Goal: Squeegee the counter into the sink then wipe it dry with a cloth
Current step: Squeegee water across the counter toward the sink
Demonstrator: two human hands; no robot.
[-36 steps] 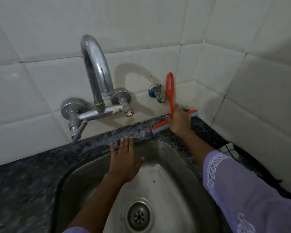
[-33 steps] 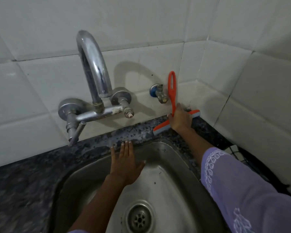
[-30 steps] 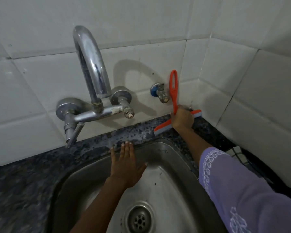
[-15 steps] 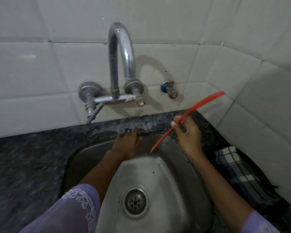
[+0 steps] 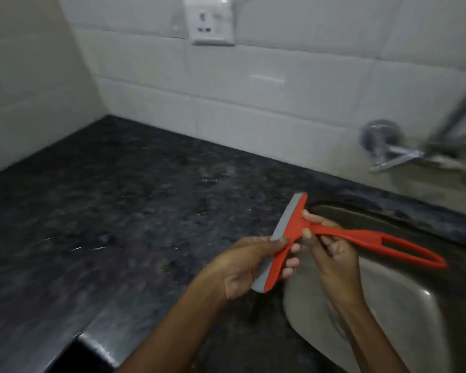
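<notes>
An orange squeegee point(image 5: 361, 236) with a grey rubber blade hangs in the air over the left rim of the steel sink point(image 5: 404, 305). My left hand point(image 5: 246, 265) pinches the blade head, thumb on top. My right hand point(image 5: 331, 250) grips the neck of the handle, whose loop end points right. The dark speckled counter point(image 5: 119, 211) stretches to the left, with a few wet glints. No cloth is in view.
White tiled walls enclose the counter at the back and left. A wall socket point(image 5: 210, 20) sits high on the back wall. The blurred chrome tap point(image 5: 404, 154) juts out at the right. The counter's front edge point(image 5: 97, 343) runs at the bottom left.
My view has swung left from the sink to the counter. My right hand carried the squeegee away from the far corner, and my left hand left the sink rim and took hold of its blade.
</notes>
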